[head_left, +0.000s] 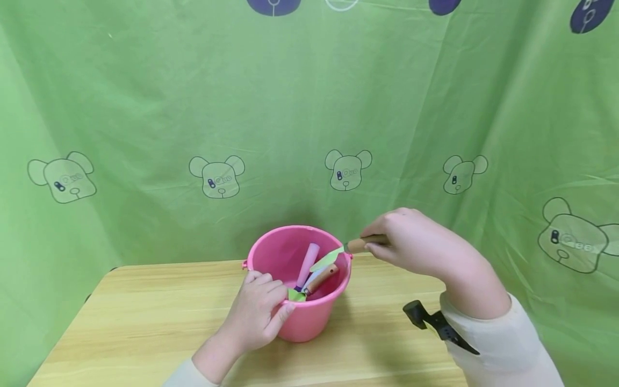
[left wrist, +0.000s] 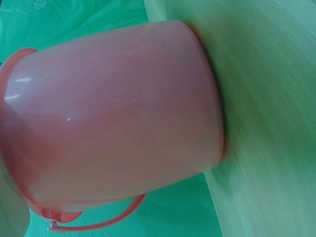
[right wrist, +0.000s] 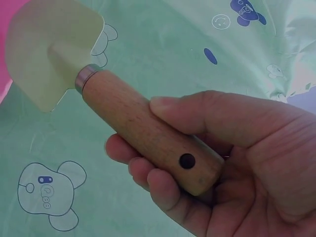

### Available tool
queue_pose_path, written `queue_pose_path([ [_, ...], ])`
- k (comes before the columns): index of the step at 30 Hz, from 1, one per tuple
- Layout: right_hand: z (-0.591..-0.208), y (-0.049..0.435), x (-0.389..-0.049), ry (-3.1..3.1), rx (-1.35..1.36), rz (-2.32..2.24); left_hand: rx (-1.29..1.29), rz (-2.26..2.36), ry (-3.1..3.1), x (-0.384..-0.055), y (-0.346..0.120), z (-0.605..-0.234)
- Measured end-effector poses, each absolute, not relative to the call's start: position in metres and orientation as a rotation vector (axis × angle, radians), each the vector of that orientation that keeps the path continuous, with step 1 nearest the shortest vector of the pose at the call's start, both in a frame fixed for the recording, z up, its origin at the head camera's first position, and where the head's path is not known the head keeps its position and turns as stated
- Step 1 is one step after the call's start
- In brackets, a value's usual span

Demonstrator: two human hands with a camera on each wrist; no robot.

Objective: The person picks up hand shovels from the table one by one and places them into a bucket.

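A pink bucket [head_left: 302, 320] stands upright on the table. My left hand [head_left: 258, 312] grips its near left rim, thumb outside. In the left wrist view, the bucket's side [left wrist: 113, 113] fills most of the picture. My right hand [head_left: 406, 239] holds a garden trowel [head_left: 356, 246] by its wooden handle, the pale green blade tilted down over the bucket's right rim. The right wrist view shows fingers and thumb curled round this trowel's handle [right wrist: 128, 111]. Inside the bucket lie a tool with a light purple handle [head_left: 308, 262] and another with a wooden handle [head_left: 323, 277]; their lower ends are partly hidden.
The light wood table [head_left: 159, 312] spreads out on both sides of the bucket. A green curtain [head_left: 280, 107] with bear-head prints hangs behind and at the sides. The bucket's pink carrying handle [left wrist: 108, 222] hangs down. A black strap device [head_left: 437, 324] is on the right sleeve.
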State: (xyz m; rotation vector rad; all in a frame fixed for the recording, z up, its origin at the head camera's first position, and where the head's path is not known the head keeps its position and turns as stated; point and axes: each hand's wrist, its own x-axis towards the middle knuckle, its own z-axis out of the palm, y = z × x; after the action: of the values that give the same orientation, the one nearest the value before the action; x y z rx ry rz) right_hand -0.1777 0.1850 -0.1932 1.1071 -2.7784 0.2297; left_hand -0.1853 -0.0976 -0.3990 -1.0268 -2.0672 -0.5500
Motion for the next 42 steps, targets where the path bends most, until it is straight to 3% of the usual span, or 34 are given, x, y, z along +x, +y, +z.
queue_pose_path([
  [42,-0.244,0.149,-0.213,-2.812,1.244,0.369,-1.024,-0.536,-2.061,-0.185,-0.097,-0.399],
])
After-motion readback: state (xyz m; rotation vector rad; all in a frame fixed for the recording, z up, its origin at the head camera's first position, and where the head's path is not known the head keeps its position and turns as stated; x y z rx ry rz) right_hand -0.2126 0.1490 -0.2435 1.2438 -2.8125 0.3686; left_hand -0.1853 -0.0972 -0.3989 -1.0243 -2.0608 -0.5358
